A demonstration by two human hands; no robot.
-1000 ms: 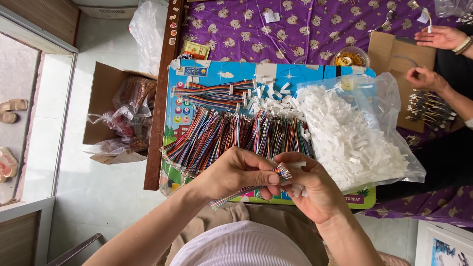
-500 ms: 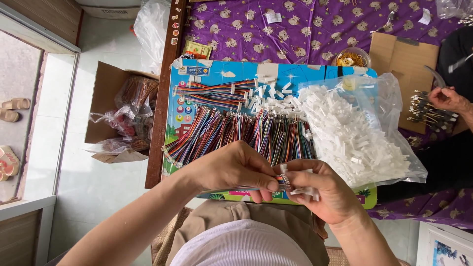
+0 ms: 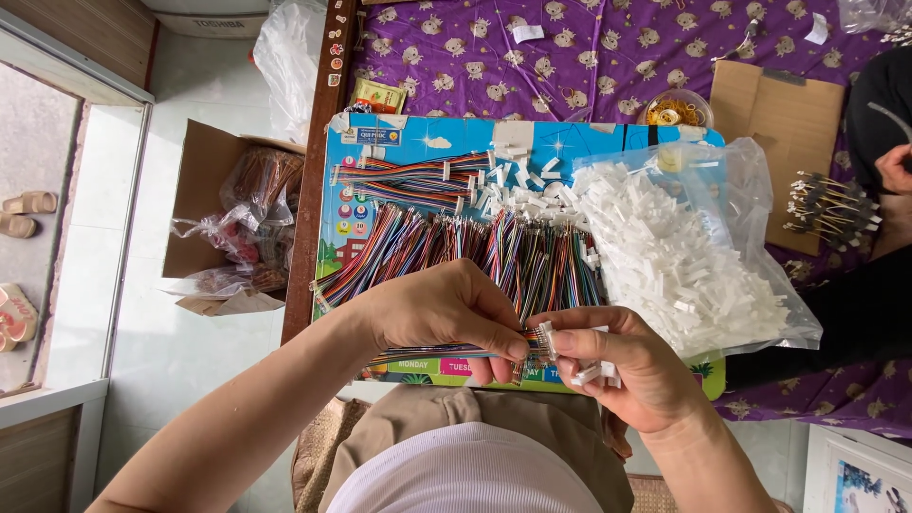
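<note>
My left hand point(image 3: 446, 309) pinches a flat bundle of multicoloured wires point(image 3: 427, 353) near its end. My right hand point(image 3: 622, 366) holds a small white plastic connector point(image 3: 546, 339) against the wire tips, with spare white connectors point(image 3: 594, 372) tucked under its fingers. Both hands hover over the near edge of a colourful blue board point(image 3: 380, 138). On the board lie a wide row of loose multicoloured wires point(image 3: 456, 252), finished wire sets with white plugs point(image 3: 408, 180), and a clear plastic bag of white connectors point(image 3: 684, 256).
A purple patterned cloth point(image 3: 589, 57) covers the table. Another person's hand point(image 3: 893, 171) works at the far right beside black-tipped wires point(image 3: 831, 209) on brown cardboard point(image 3: 774, 114). A small bowl point(image 3: 676, 107) stands behind the board. An open cardboard box point(image 3: 204, 176) with bags sits on the floor at left.
My hands stay together at the board's near edge, shifting slightly right. The other person's hands at the far right have drawn back toward the frame's edge.
</note>
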